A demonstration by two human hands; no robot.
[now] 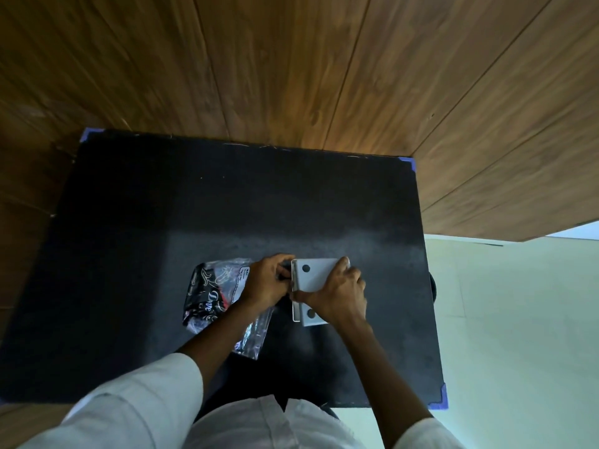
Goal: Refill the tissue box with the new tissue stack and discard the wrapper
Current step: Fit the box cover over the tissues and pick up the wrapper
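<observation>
A white tissue box (313, 275) lies on the black table (227, 205), its flat face with two dark round feet turned up. My right hand (340, 291) presses down across that face, fingers over the far right corner. My left hand (267, 280) grips the box's left edge, where a thin panel edge shows. To the left, a crumpled black and clear plastic wrapper (212, 294) lies flat, partly under my left forearm. No tissue stack is visible; the inside of the box is hidden.
The table is dark with blue tape at its corners (440, 398). A wood-panel wall (291, 66) rises behind and to the right. Pale floor (518, 319) lies right of the table. My white sleeves fill the bottom of the view.
</observation>
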